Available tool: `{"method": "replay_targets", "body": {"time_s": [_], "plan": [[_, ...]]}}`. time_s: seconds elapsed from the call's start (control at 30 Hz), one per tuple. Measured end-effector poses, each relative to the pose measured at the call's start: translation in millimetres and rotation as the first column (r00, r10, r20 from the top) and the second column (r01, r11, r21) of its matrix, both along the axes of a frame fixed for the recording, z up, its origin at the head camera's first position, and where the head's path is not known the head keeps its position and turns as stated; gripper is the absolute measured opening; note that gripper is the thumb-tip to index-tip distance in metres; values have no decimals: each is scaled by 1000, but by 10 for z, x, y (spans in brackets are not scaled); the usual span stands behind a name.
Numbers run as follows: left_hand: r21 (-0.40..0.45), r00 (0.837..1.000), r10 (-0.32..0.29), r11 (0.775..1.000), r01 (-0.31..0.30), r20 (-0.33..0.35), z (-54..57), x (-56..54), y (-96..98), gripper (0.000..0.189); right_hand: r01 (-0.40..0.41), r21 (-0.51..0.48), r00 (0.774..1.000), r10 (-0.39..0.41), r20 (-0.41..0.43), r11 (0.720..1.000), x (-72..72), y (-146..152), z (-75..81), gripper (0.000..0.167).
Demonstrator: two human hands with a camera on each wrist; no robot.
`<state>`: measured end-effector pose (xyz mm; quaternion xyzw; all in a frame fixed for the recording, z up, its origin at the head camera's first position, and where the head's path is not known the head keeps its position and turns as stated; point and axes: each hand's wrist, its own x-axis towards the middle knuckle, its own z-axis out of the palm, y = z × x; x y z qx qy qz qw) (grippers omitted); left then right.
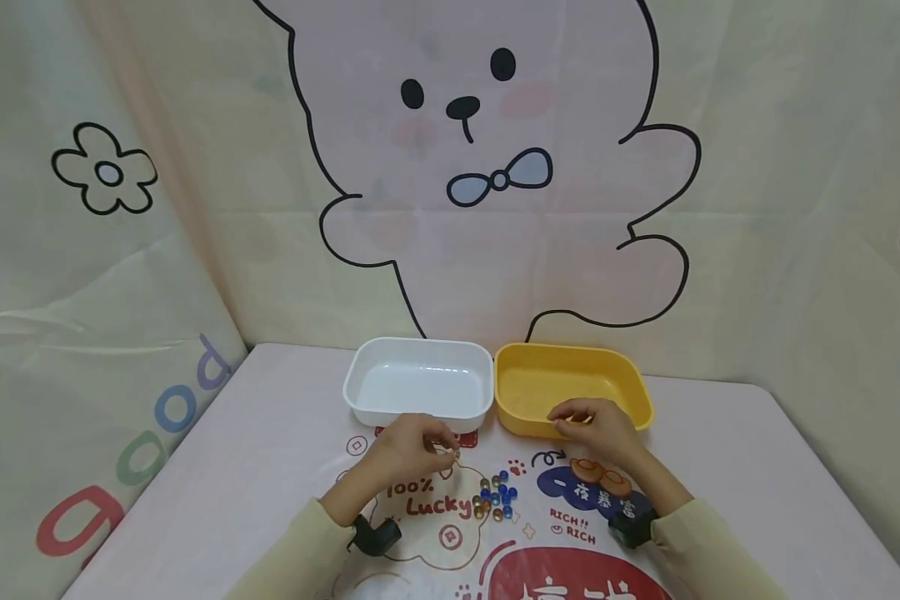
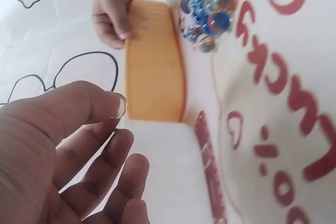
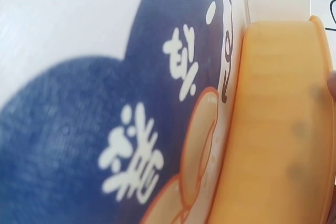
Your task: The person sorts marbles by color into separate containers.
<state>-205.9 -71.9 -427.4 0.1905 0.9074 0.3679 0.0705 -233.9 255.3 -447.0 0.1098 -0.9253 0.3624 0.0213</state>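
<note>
My left hand (image 1: 411, 446) pinches a small clear marble (image 2: 122, 106) between thumb and forefinger, close to the front of the white tray (image 1: 420, 422). Its other fingers are bent and spread apart. Over the front rim of the yellow tray (image 1: 517, 423) is my right hand (image 1: 596, 427), its fingers bent and pointing left. Only slivers of its fingers (image 3: 333, 83) appear in the right wrist view; I cannot tell whether they hold anything. A cluster of blue and amber marbles (image 1: 495, 496) lies on the table in front of the trays.
The trays stand side by side at the back of the table, before a curtain (image 1: 780, 275) with a cartoon bear. Printed words and pictures cover the tablecloth (image 1: 270, 417). Dark wrist devices (image 1: 376, 537) sit at both sleeves.
</note>
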Motion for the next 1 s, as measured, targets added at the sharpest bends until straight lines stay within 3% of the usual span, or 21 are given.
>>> {"method": "replay_targets", "body": {"time_s": [0.23,0.5,0.77,1.0], "plan": [[-7,999,-21,1000,21,-44,223,-146,-70,6,-1,8,1000,1,5,1000,-8,2,4,14],[-8,994,-18,1000,17,-105,371,-334,-146,5,6,10,1000,-7,10,1000,-6,1,12,15],[-45,989,24,998,-31,-147,418,-510,-202,5,0,2,1000,0,17,1000,-13,1,10,14],[-19,988,34,999,-37,-150,329,-694,-253,5,0,-5,1000,0,13,1000,-2,0,14,15]]}}
